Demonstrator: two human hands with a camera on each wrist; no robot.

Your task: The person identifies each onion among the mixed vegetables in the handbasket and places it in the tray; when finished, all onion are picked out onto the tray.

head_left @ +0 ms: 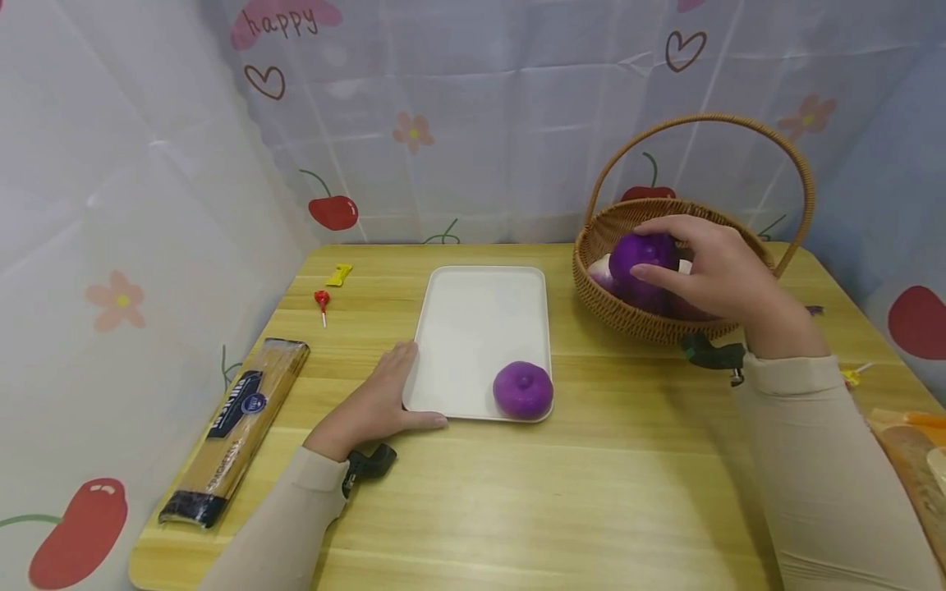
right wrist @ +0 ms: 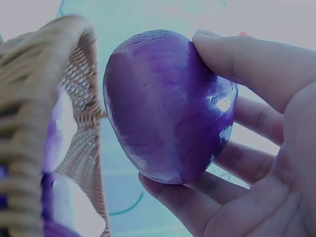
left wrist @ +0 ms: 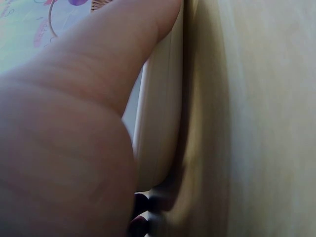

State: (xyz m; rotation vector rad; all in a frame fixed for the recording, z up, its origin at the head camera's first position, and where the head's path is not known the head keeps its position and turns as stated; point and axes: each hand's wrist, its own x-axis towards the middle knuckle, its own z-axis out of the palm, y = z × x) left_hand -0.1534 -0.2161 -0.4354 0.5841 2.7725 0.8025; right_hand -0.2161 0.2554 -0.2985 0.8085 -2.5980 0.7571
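My right hand (head_left: 709, 263) holds a glossy purple onion (right wrist: 168, 108) between thumb and fingers, just above the opening of a wicker basket (head_left: 628, 316). Inside that basket lie white-and-purple vegetables (right wrist: 74, 202), partly hidden by the rim and the hand. A second purple onion (head_left: 523, 391) sits in the front right corner of a white rectangular tray (head_left: 480, 316). At the tray's front left corner rests my left hand (head_left: 377, 402). Its fingers lie along the left edge and its thumb stretches along the front edge; in the left wrist view the fingertips are hidden.
A spaghetti pack (head_left: 240, 431) lies at the table's left. Behind it are a red lollipop (head_left: 322, 300) and a yellow wrapped candy (head_left: 339, 275). The basket's tall handle (head_left: 805, 176) arches over its opening. Another yellow candy (head_left: 851, 377) and a packaged item (head_left: 916, 451) lie at the right edge.
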